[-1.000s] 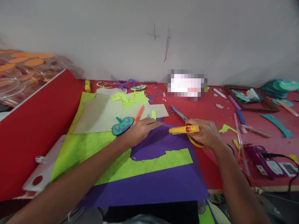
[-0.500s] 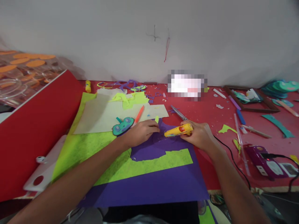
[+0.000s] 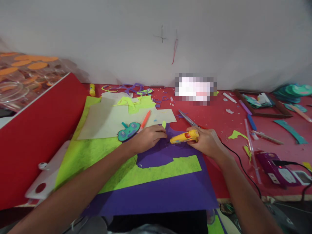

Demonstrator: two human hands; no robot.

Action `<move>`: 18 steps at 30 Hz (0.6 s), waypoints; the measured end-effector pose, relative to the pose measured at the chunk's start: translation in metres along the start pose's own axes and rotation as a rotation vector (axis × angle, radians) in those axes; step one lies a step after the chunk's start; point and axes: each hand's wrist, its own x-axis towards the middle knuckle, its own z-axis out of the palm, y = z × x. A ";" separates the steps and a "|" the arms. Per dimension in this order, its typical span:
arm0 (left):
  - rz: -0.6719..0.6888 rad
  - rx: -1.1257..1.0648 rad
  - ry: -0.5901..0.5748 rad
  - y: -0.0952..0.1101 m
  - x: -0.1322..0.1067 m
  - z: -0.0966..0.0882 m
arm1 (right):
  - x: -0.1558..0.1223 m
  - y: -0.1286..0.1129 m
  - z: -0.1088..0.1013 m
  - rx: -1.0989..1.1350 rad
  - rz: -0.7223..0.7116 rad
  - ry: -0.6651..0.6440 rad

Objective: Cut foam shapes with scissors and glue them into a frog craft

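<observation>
My right hand (image 3: pixel 206 139) is wrapped round a yellow glue gun (image 3: pixel 184 136), whose nozzle points left toward my other hand. My left hand (image 3: pixel 152 138) is closed in a pinch, and a small lime-green felt piece (image 3: pixel 164 124) pokes up from its fingertips. Both hands are above a purple felt sheet (image 3: pixel 151 198) with a lime-green felt strip (image 3: pixel 168 169) across it. Beside my left wrist lies a teal frog-like cutout (image 3: pixel 128 131) with big eyes. An orange marker (image 3: pixel 145 119) rests just beyond it. Scissors (image 3: pixel 187 118) lie past the glue gun.
A red panel (image 3: pixel 41 130) stands along the left side. Felt scraps (image 3: pixel 131 103) and pale paper (image 3: pixel 97 120) cover the back left. On the right are a brown frame (image 3: pixel 265 112), a purple power bank (image 3: pixel 271 167) with a cable, and a clear glue stick (image 3: pixel 252 151).
The glue gun in my right hand has shifted slightly left and down, nearer my left fingertips. My left hand stays almost in place.
</observation>
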 end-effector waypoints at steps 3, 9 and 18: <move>0.005 0.007 0.003 0.001 0.000 -0.001 | 0.000 0.000 0.000 0.028 -0.022 0.008; 0.007 0.005 0.013 0.000 0.001 0.000 | -0.001 0.002 0.002 0.039 -0.029 0.012; 0.013 0.006 0.015 0.000 0.001 0.000 | -0.002 0.004 -0.001 0.069 -0.015 -0.012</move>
